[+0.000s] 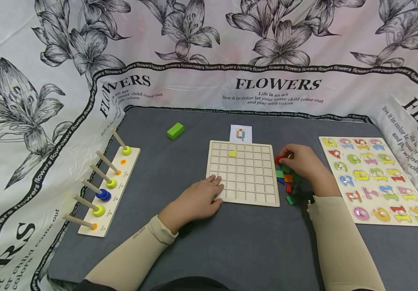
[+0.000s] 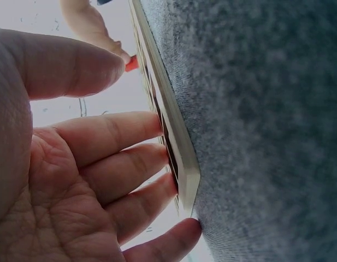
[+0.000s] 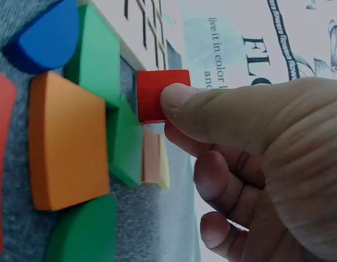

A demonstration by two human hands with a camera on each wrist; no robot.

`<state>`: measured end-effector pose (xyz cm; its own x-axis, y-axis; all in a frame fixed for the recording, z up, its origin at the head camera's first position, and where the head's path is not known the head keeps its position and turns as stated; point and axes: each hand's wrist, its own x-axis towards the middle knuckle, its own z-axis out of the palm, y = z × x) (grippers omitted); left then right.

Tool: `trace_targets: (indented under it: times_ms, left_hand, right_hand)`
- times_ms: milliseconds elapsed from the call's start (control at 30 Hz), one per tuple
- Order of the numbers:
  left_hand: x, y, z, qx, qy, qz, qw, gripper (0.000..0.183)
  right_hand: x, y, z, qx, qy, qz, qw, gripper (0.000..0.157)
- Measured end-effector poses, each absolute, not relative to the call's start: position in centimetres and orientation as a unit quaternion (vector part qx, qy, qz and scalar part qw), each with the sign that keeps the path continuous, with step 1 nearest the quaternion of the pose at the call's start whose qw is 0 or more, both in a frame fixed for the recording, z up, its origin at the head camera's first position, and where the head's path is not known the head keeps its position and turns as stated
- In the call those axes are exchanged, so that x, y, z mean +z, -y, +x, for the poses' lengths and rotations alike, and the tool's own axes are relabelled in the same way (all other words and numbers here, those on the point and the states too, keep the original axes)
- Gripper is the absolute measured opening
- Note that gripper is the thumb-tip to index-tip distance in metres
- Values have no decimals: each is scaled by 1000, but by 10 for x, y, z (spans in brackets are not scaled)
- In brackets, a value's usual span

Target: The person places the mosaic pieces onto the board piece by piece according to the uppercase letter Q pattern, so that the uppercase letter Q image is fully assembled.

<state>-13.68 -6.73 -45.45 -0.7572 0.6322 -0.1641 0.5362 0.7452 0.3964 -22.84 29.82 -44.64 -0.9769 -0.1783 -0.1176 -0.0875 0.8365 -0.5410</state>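
Observation:
A wooden grid board (image 1: 257, 194) lies on the dark table, with one yellow square tile (image 1: 232, 153) in an upper cell. My left hand (image 1: 198, 198) rests its extended fingertips on the board's lower left edge. To the board's right, my right hand (image 1: 301, 161) pinches a red square tile (image 3: 150, 94) between thumb and fingers. Under and beside that hand are several loose tiles: an orange tile (image 3: 72, 144), a green tile (image 3: 94, 63) and a blue rounded tile (image 3: 45, 35) among them. A card (image 1: 240, 138) with a coloured grid pattern touches the board's far edge.
At the left stands a peg board (image 1: 101, 226) with upright wooden pegs and yellow, blue and orange rings. A green block (image 1: 175, 131) sits at the far left. A number puzzle board (image 1: 372, 202) lies right of my right arm. Flower-printed cloth (image 1: 194, 87) surrounds the table.

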Motion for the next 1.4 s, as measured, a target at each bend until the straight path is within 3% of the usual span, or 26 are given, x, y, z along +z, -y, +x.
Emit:
trace_targets:
  times_ms: [233, 567, 1400]
  left_hand:
    - [-453, 69, -136, 163, -924, 311, 148, 53]
    - [-456, 65, -138, 159, -924, 313, 152, 53]
    - [-458, 69, -139, 170, -922, 316, 146, 52]
  right_hand:
    - [-429, -268, -232, -319, -943, -81, 48, 15]
    - [-444, -206, -271, -334, -927, -130, 115, 14]
    - [-461, -198, -276, -318, -932, -116, 131, 15]
